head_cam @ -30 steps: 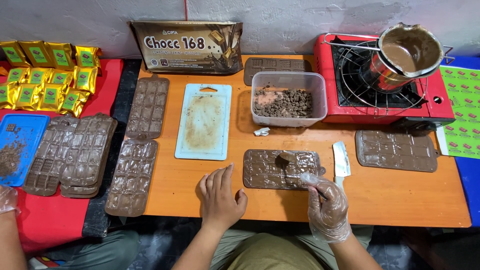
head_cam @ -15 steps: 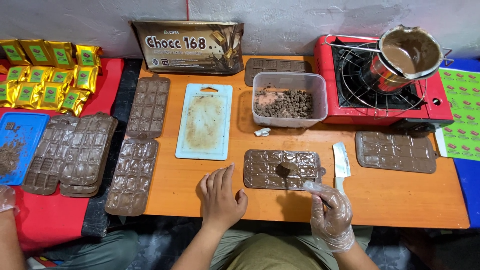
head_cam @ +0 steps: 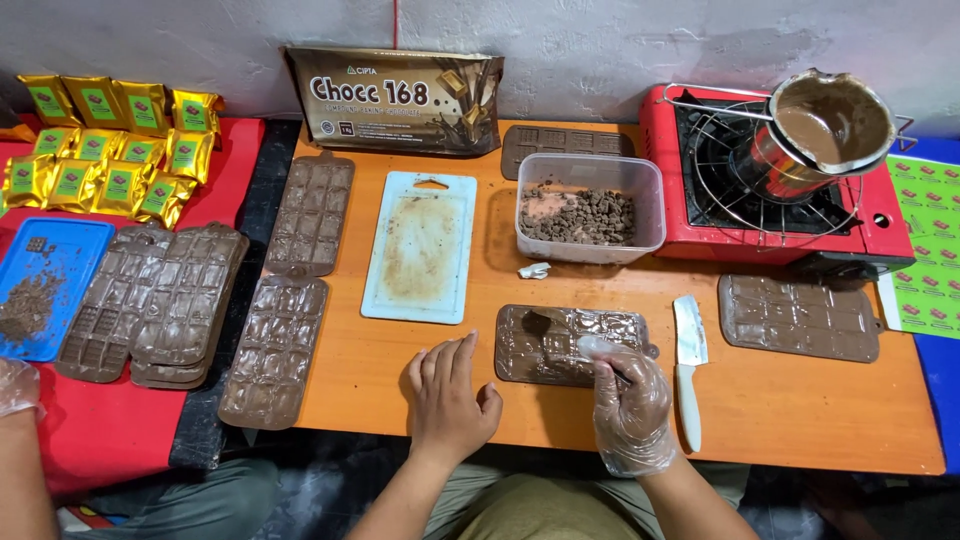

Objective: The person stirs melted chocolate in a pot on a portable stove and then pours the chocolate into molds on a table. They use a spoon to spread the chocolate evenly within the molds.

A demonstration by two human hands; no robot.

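Note:
A brown chocolate mould tray [head_cam: 610, 330] lies on the orange table [head_cam: 780, 420] in front of me. My right hand [head_cam: 628, 405], in a clear plastic glove, holds a thin tool whose dark end [head_cam: 540, 322] rests on the tray's left part. My bare left hand [head_cam: 448, 392] lies flat on the table just left of the tray, fingers together, holding nothing. A white knife [head_cam: 688, 362] lies right of the tray.
A clear tub of chocolate pieces [head_cam: 588, 208], a white cutting board [head_cam: 420, 248], a red gas stove [head_cam: 770, 190] with a pot of melted chocolate [head_cam: 828, 128], several filled moulds [head_cam: 275, 350], gold packets [head_cam: 110, 140], a blue tray [head_cam: 45, 285]. Another person's gloved hand [head_cam: 18, 385] at left.
The tool's dark end has moved left across the tray, from its right part to its left part. My right hand shifted slightly lower. My left hand stayed put.

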